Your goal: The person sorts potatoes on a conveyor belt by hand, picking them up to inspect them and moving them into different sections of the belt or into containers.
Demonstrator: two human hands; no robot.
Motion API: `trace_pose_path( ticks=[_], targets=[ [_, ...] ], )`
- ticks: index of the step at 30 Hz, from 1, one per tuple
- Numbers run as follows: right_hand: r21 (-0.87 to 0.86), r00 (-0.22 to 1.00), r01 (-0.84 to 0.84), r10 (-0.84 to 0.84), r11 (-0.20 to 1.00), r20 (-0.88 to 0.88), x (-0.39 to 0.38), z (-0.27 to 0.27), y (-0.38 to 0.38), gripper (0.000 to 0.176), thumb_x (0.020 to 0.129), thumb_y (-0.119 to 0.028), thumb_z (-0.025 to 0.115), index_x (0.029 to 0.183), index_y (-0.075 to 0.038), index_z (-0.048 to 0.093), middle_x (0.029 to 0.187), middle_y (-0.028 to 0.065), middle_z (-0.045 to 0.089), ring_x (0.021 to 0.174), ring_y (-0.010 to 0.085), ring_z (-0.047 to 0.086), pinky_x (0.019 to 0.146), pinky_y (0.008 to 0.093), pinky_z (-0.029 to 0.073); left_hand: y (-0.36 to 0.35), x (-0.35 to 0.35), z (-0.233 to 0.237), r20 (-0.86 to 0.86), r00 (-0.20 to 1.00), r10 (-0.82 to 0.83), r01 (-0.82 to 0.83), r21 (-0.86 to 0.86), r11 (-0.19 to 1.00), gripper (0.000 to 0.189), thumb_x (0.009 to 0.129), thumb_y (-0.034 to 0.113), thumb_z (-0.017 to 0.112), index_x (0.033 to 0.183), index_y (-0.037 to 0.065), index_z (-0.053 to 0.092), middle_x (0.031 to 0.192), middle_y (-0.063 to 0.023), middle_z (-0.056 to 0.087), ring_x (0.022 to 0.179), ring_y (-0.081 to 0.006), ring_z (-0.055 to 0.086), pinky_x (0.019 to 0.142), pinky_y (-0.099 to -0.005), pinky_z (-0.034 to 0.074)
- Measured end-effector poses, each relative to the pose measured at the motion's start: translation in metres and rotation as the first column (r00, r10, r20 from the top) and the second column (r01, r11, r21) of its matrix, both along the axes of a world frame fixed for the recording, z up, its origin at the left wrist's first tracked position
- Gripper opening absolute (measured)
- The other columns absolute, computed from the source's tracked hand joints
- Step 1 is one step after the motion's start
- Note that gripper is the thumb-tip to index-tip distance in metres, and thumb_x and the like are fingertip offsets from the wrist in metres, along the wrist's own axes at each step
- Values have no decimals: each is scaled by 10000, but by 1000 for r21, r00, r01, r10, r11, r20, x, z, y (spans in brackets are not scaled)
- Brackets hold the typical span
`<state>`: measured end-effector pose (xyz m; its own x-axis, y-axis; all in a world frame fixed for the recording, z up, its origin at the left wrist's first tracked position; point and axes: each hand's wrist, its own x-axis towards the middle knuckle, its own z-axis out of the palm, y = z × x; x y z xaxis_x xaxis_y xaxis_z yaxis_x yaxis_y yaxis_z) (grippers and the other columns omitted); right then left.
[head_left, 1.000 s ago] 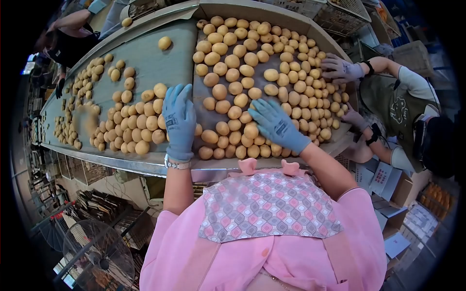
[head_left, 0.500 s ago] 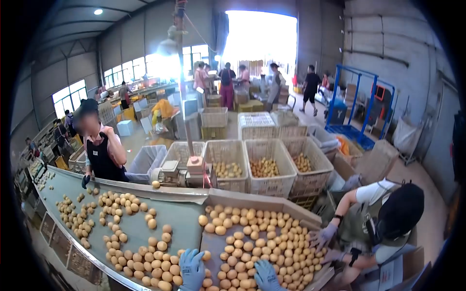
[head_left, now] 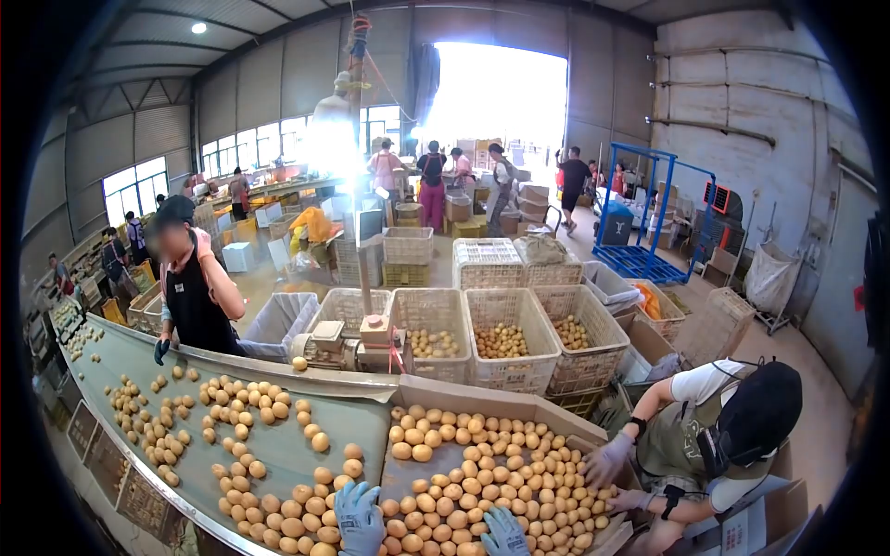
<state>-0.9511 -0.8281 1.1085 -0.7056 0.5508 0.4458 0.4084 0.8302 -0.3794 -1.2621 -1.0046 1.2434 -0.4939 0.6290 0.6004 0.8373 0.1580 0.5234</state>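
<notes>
My left hand (head_left: 360, 519) wears a light blue glove and lies at the seam between the green belt (head_left: 362, 422) and the sorting tray (head_left: 397, 474). Its fingers are stretched out against round, tan-yellow, potato-like produce (head_left: 324, 496). My right hand (head_left: 505, 534), gloved the same way, rests fingers apart on the produce in the tray (head_left: 461, 505). Neither hand has a piece visibly gripped; the palms are hidden. At the tray's right side, a co-worker's gloved hand (head_left: 607, 461) touches the pieces there.
Crates holding similar produce (head_left: 501, 343) stand behind the tray, beside a motor (head_left: 378, 335). A co-worker in a dark apron (head_left: 199, 310) stands along the belt's far side. Another, in a black cap (head_left: 765, 412), leans in from the right, near cardboard boxes (head_left: 756, 519).
Produce on the belt has shifted toward the tray, and pieces now bunch between my hands. My left hand has moved slightly left. The camera view has tilted a little.
</notes>
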Motion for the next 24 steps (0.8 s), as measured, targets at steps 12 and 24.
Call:
trace_pose_path(
  ticks=[12,24],
  targets=[
    [-128,852,-459,477,879,217,-35,92,-68,670,958,-308,703,1584,-132,542,1616,138,524,1510,388,459,1284,578,299,-1,5,37,77,990,-116,123,-103,987,366,989,91,682,1353,61,715,1425,-171,675,1406,-409,554,1224,-512,392],
    [-26,917,-315,312,949,249,-52,113,-18,715,990,-408,715,1608,-123,493,1675,138,459,1566,400,390,1296,557,296,-51,-21,76,20,995,-96,96,-400,911,637,958,301,781,1548,140,603,1627,-176,514,1550,-472,382,1269,-591,309]
  ],
)
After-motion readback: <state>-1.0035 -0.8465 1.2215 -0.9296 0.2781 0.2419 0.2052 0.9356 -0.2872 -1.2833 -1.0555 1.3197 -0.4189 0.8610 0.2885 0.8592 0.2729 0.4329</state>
